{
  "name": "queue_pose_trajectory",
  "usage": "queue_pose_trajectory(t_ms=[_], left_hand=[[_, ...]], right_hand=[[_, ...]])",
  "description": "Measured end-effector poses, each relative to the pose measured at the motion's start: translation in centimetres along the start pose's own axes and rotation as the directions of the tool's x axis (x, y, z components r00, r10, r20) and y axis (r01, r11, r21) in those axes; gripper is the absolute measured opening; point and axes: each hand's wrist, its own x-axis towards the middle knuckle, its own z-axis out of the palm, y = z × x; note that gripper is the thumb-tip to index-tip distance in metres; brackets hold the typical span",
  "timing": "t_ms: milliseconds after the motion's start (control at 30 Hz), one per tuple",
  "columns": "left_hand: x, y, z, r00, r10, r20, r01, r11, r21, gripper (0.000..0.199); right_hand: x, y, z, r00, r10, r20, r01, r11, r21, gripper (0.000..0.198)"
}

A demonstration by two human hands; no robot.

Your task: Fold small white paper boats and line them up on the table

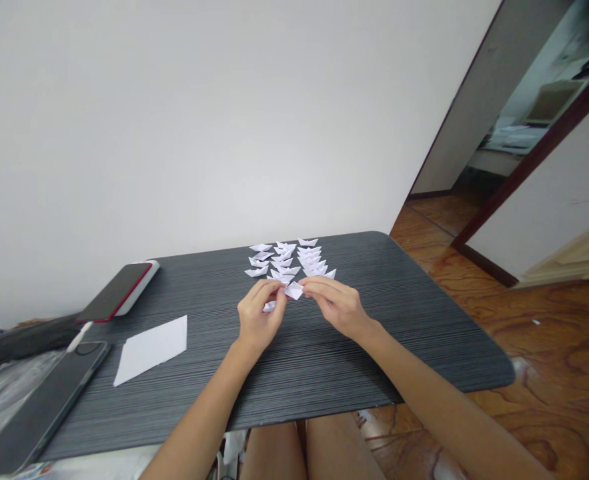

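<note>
A pale wall (274, 120) rises behind the dark, ribbed bench (209, 287). At the bench's left edge lies a long dark device (34, 413), with a red-edged device (117, 291) farther back. Plain white sheets (154, 348) lie near them, well apart from the hands.

The left hand (260, 320) and the right hand (338, 308) meet over the middle of the bench. Each grip is clamped, thumb against fingers, on one end of the same paper. Just beyond stand white paper boats (283, 262) in loose rows, the front ones close to the fingertips.

Smallest is the folded paper (294, 290), between the two hands just in front of those rows. An uneven pull from either side could tear it or spring its creases open; too hard a pinch could crumple its ends. With so little room, a forward slip of the knuckles might topple the nearest boats. A white scrap (269, 307) by the left hand could be crushed if that palm dropped.
</note>
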Motion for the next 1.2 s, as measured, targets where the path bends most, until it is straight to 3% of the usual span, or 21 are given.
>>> queue_pose_trajectory(t_ms=[100, 233, 333, 433, 500, 600, 767, 1000, 1100, 1200], left_hand=[[-0.07, 0.00, 0.04, 0.996, -0.094, 0.000, 0.094, 0.992, -0.084, 0.008], [0.08, 0.17, -0.20, 0.975, -0.198, 0.099, 0.217, 0.946, -0.241, 0.009], [0.25, 0.24, -0.45, 0.960, -0.174, 0.221, 0.239, 0.918, -0.316, 0.014], [0.25, 0.13, -0.50, 0.947, -0.082, 0.312, 0.193, 0.919, -0.345, 0.038], [0.20, 0.08, -0.45, 0.951, -0.032, 0.308, 0.134, 0.938, -0.319, 0.045], [0.21, 0.25, -0.37, 0.963, -0.034, 0.266, 0.107, 0.958, -0.266, 0.030], [0.31, 0.69, -0.23, 0.958, -0.163, 0.235, 0.243, 0.898, -0.367, 0.024], [0.24, 0.86, 0.02, 0.901, -0.366, 0.234, 0.433, 0.803, -0.409, 0.026], [0.27, 0.90, 0.00, 0.892, -0.395, 0.221, 0.451, 0.811, -0.372, 0.024], [0.29, 0.91, -0.05, 0.890, -0.405, 0.209, 0.455, 0.819, -0.350, 0.024]], right_hand=[[0.19, -0.16, 0.00, 0.999, 0.028, -0.041, -0.027, 0.999, 0.036, 0.020], [0.44, -0.47, -0.02, 0.991, 0.121, -0.062, -0.115, 0.989, 0.097, 0.018], [0.50, -0.66, -0.01, 0.982, 0.184, -0.048, -0.176, 0.975, 0.137, 0.018], [0.48, -0.70, 0.00, 0.981, 0.189, -0.034, -0.182, 0.972, 0.146, 0.018], [0.47, -0.68, 0.00, 0.983, 0.180, -0.030, -0.174, 0.974, 0.146, 0.017], [0.50, -0.68, 0.01, 0.983, 0.182, -0.030, -0.174, 0.970, 0.168, 0.016], [0.60, -0.80, 0.10, 0.966, 0.258, -0.017, -0.244, 0.932, 0.269, 0.013], [0.70, -0.97, 0.31, 0.941, 0.339, 0.004, -0.313, 0.861, 0.401, 0.011], [0.79, -0.92, 0.26, 0.954, 0.297, 0.026, -0.280, 0.861, 0.426, 0.009], [0.90, -0.81, 0.09, 0.980, 0.187, 0.067, -0.199, 0.924, 0.327, 0.018]])
